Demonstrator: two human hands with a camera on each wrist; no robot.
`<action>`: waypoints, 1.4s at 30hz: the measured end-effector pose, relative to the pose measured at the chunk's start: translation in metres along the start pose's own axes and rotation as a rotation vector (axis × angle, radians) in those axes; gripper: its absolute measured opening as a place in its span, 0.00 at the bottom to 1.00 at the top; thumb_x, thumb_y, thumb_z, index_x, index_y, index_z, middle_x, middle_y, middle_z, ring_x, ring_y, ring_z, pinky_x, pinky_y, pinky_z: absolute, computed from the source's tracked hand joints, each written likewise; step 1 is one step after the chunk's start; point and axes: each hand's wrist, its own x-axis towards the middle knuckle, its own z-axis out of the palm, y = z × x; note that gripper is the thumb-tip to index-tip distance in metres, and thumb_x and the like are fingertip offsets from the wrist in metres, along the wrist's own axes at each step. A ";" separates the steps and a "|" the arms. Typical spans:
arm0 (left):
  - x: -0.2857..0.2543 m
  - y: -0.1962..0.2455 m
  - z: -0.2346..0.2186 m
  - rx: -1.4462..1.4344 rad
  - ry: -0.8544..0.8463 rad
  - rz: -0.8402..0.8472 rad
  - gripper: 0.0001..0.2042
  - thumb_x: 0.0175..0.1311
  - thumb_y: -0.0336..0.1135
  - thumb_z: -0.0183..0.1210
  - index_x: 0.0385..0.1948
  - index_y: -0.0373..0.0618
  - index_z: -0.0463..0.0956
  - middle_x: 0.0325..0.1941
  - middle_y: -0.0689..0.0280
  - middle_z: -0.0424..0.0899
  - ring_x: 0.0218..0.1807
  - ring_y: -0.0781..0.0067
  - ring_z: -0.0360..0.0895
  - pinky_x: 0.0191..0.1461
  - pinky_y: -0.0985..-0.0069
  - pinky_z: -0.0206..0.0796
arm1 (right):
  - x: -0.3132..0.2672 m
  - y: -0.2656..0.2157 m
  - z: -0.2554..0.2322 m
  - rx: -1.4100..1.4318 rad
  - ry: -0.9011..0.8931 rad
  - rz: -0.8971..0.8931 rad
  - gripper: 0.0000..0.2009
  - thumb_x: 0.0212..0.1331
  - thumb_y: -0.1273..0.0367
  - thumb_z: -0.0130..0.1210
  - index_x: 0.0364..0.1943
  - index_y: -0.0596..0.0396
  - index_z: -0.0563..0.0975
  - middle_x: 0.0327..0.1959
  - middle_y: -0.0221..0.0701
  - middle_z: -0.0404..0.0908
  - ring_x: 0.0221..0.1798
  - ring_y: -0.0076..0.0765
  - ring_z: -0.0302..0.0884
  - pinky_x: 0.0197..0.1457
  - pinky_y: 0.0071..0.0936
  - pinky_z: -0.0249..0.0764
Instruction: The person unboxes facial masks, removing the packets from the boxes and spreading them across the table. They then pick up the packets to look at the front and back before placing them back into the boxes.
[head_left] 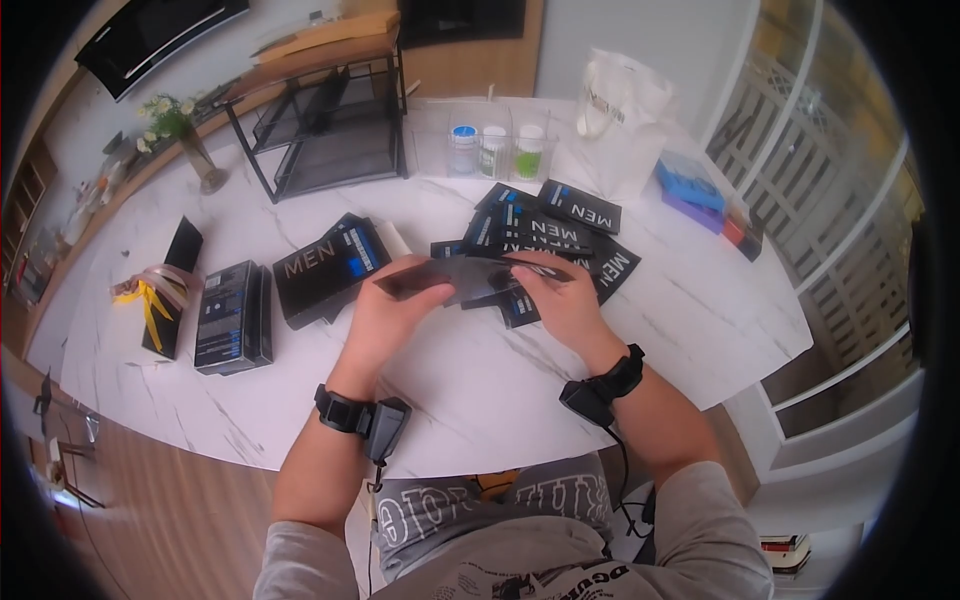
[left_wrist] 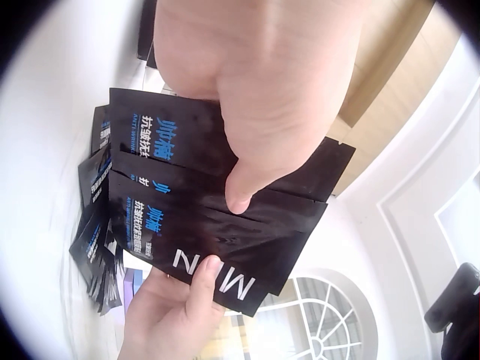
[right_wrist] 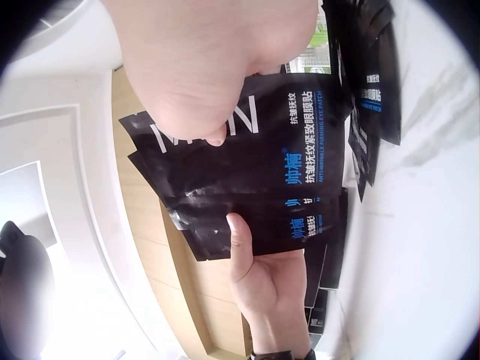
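Observation:
Several black eye patch sachets [left_wrist: 199,229], overlapping like a fan with white MEN print and blue lettering, are held up over the table between both hands. My left hand [head_left: 395,300] pinches one side of the fan, its thumb lying on the front. At the other side my right hand [head_left: 560,305] pinches the sachets, thumb also on the printed face. In the right wrist view the held sachets [right_wrist: 225,180] show their labels, and the left thumb presses near their lower edge. Behind the hands lies a loose pile of similar black sachets [head_left: 545,232].
A black MEN box [head_left: 310,268] and a dark box [head_left: 228,318] stand at left, beside a ribbon-tied box [head_left: 170,300]. Farther back are a mesh rack [head_left: 335,140], a clear organiser with bottles [head_left: 492,150], a white bag [head_left: 625,120] and a blue package [head_left: 690,182].

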 end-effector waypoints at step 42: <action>-0.008 -0.020 0.024 0.255 -0.129 0.064 0.24 0.65 0.42 0.63 0.57 0.33 0.73 0.60 0.56 0.76 0.58 0.64 0.75 0.62 0.72 0.66 | -0.008 0.001 0.020 0.157 -0.278 -0.103 0.19 0.66 0.70 0.57 0.58 0.62 0.72 0.56 0.35 0.78 0.58 0.31 0.75 0.56 0.29 0.74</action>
